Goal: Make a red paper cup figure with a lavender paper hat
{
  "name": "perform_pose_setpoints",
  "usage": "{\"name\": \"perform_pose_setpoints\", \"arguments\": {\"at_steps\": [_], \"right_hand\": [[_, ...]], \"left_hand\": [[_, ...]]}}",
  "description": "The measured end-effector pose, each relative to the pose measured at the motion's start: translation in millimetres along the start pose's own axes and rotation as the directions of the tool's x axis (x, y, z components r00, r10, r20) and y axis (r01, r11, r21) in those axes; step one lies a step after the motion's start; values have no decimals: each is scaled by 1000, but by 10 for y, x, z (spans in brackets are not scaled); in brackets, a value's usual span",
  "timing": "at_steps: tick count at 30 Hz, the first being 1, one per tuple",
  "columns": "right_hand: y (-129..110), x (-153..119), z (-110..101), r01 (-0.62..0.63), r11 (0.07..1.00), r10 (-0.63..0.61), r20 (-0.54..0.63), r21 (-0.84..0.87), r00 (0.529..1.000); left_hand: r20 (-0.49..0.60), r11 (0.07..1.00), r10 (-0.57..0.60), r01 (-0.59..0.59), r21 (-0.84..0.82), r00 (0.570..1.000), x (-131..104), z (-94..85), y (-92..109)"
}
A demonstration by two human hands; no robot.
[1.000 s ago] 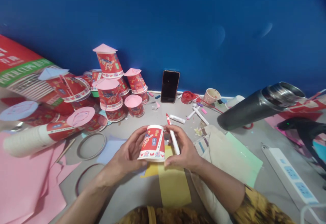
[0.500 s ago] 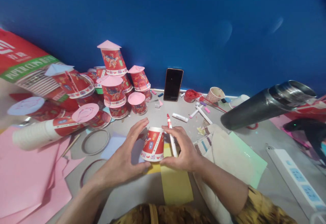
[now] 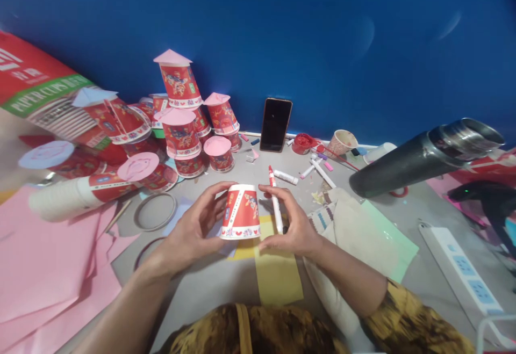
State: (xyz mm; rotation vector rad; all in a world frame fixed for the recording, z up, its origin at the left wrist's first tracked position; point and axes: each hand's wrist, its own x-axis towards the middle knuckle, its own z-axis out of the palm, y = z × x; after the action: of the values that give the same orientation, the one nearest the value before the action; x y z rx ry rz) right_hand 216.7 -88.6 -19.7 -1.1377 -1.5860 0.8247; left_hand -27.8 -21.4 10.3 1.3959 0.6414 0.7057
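An upside-down red and white paper cup (image 3: 242, 214) stands between my hands. My left hand (image 3: 201, 219) curls round its left side, thumb near the lower rim and fingers behind. My right hand (image 3: 292, 219) is just right of the cup, thumb and index finger apart from it. A white marker with a red tip end (image 3: 277, 206) lies along the inside of my right fingers, seemingly held there; the exact grip is partly hidden. Yellow paper (image 3: 279, 281) lies below the hands.
Decorated cups with pink paper tops (image 3: 181, 134) are stacked at the left, beside pink sheets (image 3: 44, 252) and tape rings (image 3: 155, 211). A phone (image 3: 276, 124) leans on the blue wall. A dark flask (image 3: 403, 163), loose markers (image 3: 322, 173), a cloth (image 3: 358, 236) and a power strip (image 3: 463, 268) are at the right.
The cup has turned, its white strip shifting to the left, and my left hand has closed round it. The right hand has come off the cup's side slightly. The view has tilted a little.
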Motion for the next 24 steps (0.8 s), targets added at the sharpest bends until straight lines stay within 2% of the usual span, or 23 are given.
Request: {"name": "perform_pose_setpoints", "arguments": {"at_steps": [3, 7, 12, 16, 18, 20, 24], "right_hand": [[-8, -2, 4, -28, 1000, 28, 15, -4, 999], [14, 0, 15, 1, 999, 0, 3, -53, 1000], [48, 12, 44, 67, 986, -69, -4, -155, 998], [63, 17, 56, 74, 980, -73, 13, -183, 997], [57, 18, 47, 61, 983, -57, 30, -174, 998], [38, 19, 27, 40, 990, -34, 42, -134, 999], [22, 6, -12, -43, 998, 40, 47, 45, 998]], "left_hand": [[60, 988, -45, 53, -143, 997, 14, 29, -56], [72, 993, -42, 50, -110, 996, 26, 8, -138], [79, 990, -1, -10, 143, 997, -1, -71, -126], [65, 904, 36, -61, 424, 997, -15, -63, -37], [38, 866, 30, -45, 497, 999, -13, -47, -3], [28, 880, 17, -28, 475, 999, -9, -40, 11], [58, 960, 2, -18, 279, 998, -2, -55, 7]]}}
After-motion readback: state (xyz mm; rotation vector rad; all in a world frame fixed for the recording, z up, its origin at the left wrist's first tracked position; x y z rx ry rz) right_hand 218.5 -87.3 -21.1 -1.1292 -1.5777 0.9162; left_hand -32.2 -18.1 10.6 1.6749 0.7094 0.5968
